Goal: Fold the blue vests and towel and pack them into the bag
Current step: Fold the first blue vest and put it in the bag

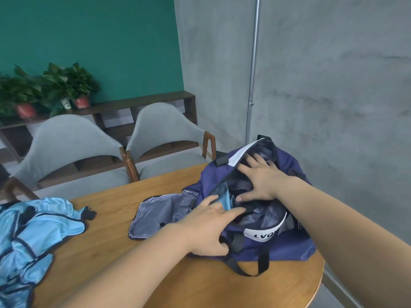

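Table [178, 285] carrying the open bag [289, 247] at right and unfolded blue vests [33, 230] at left. Left hand [206, 227], fingers straight, steadies the rim; right hand [260, 181], fingers spread, presses inside beside a light-blue piece [223, 196], presumably flattening the contents.

Both my forearms are bare and reach forward, converging. My left hand [206, 227] is palm down, fingers nearly straight and pointing forward and to the right, thumb tucked low under the palm. My right hand [260, 181] sits further out, palm down, fingers splayed wide, thumb stretched back toward my left fingertips. The hands are near each other.
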`<action>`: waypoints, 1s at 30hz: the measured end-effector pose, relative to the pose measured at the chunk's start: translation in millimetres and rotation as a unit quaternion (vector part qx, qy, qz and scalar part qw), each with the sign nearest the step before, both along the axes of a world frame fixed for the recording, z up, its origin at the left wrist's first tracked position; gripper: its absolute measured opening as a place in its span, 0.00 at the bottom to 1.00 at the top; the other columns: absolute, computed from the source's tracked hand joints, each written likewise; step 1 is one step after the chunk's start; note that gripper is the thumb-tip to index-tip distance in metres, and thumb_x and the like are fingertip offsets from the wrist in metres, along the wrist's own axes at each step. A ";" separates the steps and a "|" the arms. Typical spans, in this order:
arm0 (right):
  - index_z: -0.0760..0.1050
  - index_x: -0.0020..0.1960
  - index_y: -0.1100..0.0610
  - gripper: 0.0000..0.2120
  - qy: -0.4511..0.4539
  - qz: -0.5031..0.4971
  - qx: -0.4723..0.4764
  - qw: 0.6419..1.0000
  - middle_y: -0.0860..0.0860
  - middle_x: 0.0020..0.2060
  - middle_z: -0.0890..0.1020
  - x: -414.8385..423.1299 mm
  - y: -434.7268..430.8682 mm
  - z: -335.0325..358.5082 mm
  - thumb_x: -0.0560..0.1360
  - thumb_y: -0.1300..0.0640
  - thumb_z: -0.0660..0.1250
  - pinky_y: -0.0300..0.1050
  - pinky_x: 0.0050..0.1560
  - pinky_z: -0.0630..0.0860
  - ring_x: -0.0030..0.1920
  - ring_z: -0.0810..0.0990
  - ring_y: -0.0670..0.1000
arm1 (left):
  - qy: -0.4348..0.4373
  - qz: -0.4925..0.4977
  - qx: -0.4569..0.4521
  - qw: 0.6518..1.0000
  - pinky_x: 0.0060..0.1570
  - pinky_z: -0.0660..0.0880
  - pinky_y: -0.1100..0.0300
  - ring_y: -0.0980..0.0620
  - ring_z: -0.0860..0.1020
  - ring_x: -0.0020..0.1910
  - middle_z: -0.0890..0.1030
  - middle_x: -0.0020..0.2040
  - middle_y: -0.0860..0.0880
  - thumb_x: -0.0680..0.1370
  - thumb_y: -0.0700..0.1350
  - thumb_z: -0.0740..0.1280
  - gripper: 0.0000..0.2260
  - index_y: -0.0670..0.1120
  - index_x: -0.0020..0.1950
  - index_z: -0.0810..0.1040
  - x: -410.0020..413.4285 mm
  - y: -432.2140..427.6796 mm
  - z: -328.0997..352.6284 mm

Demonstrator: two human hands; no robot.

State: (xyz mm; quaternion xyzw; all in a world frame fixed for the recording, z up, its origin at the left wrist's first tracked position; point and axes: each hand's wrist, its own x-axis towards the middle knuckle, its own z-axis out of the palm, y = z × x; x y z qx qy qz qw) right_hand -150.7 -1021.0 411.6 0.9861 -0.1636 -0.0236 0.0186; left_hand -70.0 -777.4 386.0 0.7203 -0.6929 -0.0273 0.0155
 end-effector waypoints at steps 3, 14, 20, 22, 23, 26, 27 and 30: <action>0.40 0.83 0.38 0.62 0.011 0.017 -0.042 0.999 0.52 0.83 0.42 -11.8 1.4 -1.8 0.60 0.19 0.68 0.75 0.78 0.49 0.82 0.39 0.61 | 0.097 0.054 0.004 0.994 0.78 0.61 0.49 0.50 0.62 0.76 0.66 0.77 0.52 0.74 0.75 0.66 0.48 0.60 0.85 0.47 10.2 2.1 8.2; 0.31 0.82 0.37 0.58 0.005 0.050 -0.102 0.994 0.56 0.84 0.43 -57.5 15.9 -13.3 0.63 0.23 0.61 0.70 0.76 0.56 0.82 0.46 0.62 | 0.067 0.197 -0.046 0.977 0.53 0.79 0.54 0.43 0.80 0.60 0.28 0.82 0.57 0.70 0.58 0.81 0.59 0.51 0.86 0.42 41.8 -9.4 3.1; 0.33 0.83 0.41 0.55 0.031 -0.007 -0.146 0.989 0.58 0.83 0.46 -62.6 3.6 -39.7 0.67 0.28 0.61 0.68 0.74 0.57 0.80 0.52 0.64 | 0.001 0.137 -0.061 0.989 0.54 0.77 0.56 0.44 0.69 0.74 0.33 0.83 0.55 0.71 0.52 0.81 0.58 0.51 0.86 0.41 53.4 -27.7 -12.1; 0.37 0.84 0.41 0.56 0.021 -0.021 -0.146 0.989 0.58 0.83 0.48 -57.9 -1.0 -40.6 0.66 0.25 0.61 0.68 0.74 0.58 0.79 0.54 0.65 | -0.001 0.145 -0.072 0.987 0.65 0.77 0.51 0.44 0.66 0.78 0.35 0.83 0.56 0.72 0.53 0.81 0.56 0.49 0.86 0.43 56.8 -33.3 -16.7; 0.39 0.84 0.41 0.56 0.019 -0.025 -0.137 0.990 0.58 0.84 0.47 -55.0 -1.5 -38.6 0.64 0.23 0.59 0.68 0.75 0.57 0.80 0.52 0.65 | 0.001 0.150 -0.073 0.986 0.67 0.76 0.50 0.44 0.65 0.79 0.35 0.84 0.55 0.73 0.53 0.80 0.54 0.48 0.86 0.46 57.5 -34.0 -17.1; 0.44 0.84 0.38 0.56 0.004 -0.018 -0.063 0.998 0.53 0.85 0.42 -49.6 8.8 -28.9 0.64 0.18 0.59 0.66 0.80 0.50 0.83 0.42 0.61 | 0.004 0.138 -0.084 0.987 0.73 0.71 0.49 0.46 0.65 0.79 0.48 0.85 0.52 0.79 0.59 0.73 0.38 0.48 0.83 0.61 56.1 -24.9 -9.9; 0.44 0.84 0.38 0.55 -0.007 -0.008 -0.030 1.000 0.50 0.85 0.41 -50.2 17.1 -26.2 0.65 0.18 0.60 0.66 0.81 0.47 0.84 0.39 0.59 | -0.009 0.119 -0.095 0.988 0.74 0.69 0.49 0.46 0.65 0.78 0.57 0.84 0.50 0.81 0.61 0.68 0.31 0.48 0.80 0.68 54.5 -17.8 -6.9; 0.40 0.84 0.38 0.52 -0.003 0.010 -0.012 1.000 0.48 0.84 0.37 -57.7 51.5 -33.4 0.69 0.18 0.57 0.68 0.80 0.43 0.83 0.35 0.58 | -0.138 0.048 -0.140 0.979 0.73 0.68 0.48 0.46 0.70 0.72 0.76 0.71 0.50 0.83 0.65 0.60 0.24 0.49 0.63 0.83 55.6 6.1 -11.8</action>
